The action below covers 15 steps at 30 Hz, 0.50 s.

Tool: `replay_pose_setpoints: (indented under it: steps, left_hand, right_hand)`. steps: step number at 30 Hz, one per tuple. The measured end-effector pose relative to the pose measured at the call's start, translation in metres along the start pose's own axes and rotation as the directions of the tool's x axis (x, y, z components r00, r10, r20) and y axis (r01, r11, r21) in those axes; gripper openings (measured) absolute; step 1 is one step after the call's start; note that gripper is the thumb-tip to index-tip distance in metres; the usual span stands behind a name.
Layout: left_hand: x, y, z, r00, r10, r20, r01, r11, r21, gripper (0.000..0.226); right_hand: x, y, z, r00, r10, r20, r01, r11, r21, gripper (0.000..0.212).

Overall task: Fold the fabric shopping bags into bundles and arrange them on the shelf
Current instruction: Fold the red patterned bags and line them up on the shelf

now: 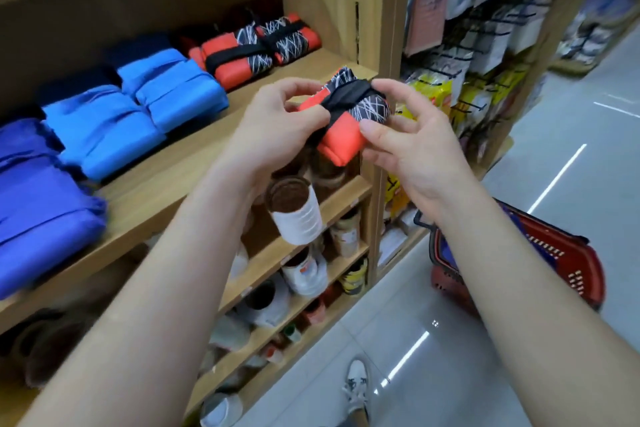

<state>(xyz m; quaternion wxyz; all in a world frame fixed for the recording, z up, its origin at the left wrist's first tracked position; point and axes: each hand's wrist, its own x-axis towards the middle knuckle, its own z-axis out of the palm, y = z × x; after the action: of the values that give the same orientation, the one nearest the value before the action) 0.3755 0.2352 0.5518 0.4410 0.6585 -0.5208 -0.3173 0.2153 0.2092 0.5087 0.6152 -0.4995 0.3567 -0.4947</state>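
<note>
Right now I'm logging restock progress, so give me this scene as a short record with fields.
in hand: red bundle, with a black-and-white patterned part and a black strap round its middle
left hand: grips the bundle's left side
right hand: pinches its right side
position: held in front of the wooden shelf, not on it
shelved, right: matching red bundles
shelved, middle: light blue bundles
shelved, left: dark blue bundles
floor: red shopping basket

Red bundle (341,135), black-and-white scribble panel, black strap; blue bundles (104,135).
</note>
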Motion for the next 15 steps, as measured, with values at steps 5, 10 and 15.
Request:
replay_pose_setpoints:
  steps: [5,10,15]
  left_hand:
    - [0.054,-0.014,-0.007,0.988,0.151,0.045,-0.157,0.922,0.353,0.068]
    - [0.089,-0.023,-0.006,0.978,0.207,0.01,-0.19,0.879,0.437,0.088]
    - [0.117,-0.02,-0.003,0.993,0.114,-0.034,-0.091,0.911,0.403,0.08]
  right_hand:
    - [0.069,0.008,0.017,0.98,0.044,-0.195,-0.032,0.997,0.066,0.039]
    - [0.104,0.011,0.022,0.974,-0.003,-0.228,0.005,1.0,0.005,0.038]
    - [0.128,0.012,0.006,0.957,-0.182,-0.227,0.07,0.901,-0.427,0.025]
